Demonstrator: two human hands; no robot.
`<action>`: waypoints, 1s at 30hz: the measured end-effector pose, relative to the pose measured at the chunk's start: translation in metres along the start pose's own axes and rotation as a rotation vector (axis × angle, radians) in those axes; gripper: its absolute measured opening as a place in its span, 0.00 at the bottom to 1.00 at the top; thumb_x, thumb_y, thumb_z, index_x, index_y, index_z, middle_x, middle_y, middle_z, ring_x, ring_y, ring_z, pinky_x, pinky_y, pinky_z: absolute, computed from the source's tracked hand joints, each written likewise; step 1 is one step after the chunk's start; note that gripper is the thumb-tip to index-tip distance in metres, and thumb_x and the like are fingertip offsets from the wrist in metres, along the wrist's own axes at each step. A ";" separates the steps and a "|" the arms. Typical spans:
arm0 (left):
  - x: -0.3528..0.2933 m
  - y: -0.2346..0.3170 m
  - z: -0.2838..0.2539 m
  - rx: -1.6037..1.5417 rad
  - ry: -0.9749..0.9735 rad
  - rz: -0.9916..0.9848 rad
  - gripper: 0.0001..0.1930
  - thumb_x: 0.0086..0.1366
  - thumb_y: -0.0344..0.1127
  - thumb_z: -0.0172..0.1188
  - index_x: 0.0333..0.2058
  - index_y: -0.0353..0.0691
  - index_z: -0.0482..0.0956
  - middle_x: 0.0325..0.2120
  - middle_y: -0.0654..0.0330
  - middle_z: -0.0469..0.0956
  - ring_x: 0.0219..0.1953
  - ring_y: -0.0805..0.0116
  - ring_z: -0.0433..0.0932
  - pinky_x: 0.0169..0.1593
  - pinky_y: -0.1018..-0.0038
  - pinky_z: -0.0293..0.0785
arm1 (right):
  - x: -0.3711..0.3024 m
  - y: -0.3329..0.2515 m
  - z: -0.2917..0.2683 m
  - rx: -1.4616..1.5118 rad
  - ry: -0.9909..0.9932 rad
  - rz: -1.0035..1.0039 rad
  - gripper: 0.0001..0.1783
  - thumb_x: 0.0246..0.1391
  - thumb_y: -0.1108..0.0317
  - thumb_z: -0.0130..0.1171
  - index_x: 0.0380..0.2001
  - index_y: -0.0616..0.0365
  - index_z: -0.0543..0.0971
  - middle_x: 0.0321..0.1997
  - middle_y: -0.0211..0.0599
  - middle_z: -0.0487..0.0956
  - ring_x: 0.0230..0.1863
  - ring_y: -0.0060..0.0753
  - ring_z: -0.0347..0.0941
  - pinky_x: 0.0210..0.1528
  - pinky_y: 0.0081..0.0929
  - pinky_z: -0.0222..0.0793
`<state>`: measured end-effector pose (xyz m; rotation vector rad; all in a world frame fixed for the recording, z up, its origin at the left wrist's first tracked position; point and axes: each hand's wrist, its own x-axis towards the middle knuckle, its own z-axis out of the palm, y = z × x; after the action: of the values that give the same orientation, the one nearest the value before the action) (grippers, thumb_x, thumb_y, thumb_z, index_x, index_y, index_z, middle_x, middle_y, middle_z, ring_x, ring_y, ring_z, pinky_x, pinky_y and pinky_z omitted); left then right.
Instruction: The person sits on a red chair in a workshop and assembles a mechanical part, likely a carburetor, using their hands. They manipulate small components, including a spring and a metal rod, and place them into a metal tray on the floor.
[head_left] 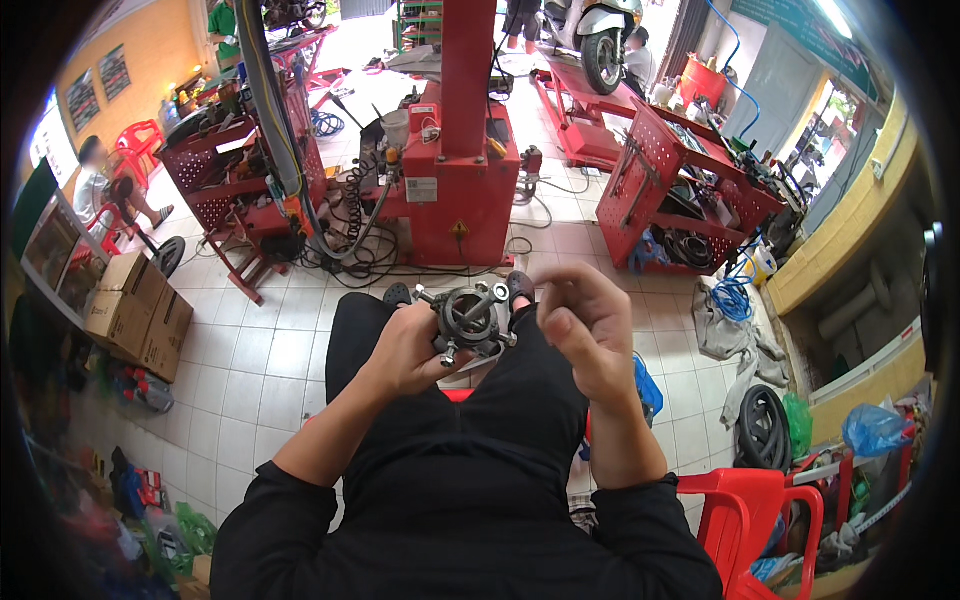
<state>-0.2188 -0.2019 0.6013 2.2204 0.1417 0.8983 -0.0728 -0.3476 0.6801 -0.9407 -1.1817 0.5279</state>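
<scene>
In my left hand is a round metal clamp-like part, with an open ring in its middle and several bolts sticking out from its edge. The fingers wrap its left side and underside, partly hidden beneath it. My right hand is raised just right of the part, not touching it. Its fingers are half bent and slightly blurred, with the thumb apart from the forefinger. Nothing shows between them. Both hands are above my lap, over black trousers.
Ahead stands a red machine with hoses and cables around its base. Red tool carts flank it. A motorbike wheel is on a lift behind. Cardboard boxes sit left; a red plastic chair and tyres are right.
</scene>
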 end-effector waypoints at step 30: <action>0.000 -0.009 0.005 -0.038 0.010 -0.089 0.20 0.48 0.47 0.64 0.31 0.35 0.77 0.20 0.52 0.70 0.24 0.52 0.68 0.29 0.65 0.62 | 0.012 0.033 -0.045 0.478 -0.163 0.050 0.35 0.60 0.43 0.39 0.58 0.63 0.57 0.50 0.50 0.70 0.43 0.38 0.74 0.53 0.32 0.60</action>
<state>-0.2141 -0.1989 0.5929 2.1568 0.2248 0.8566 -0.0229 -0.3354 0.6550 -0.5239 -1.1087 0.8948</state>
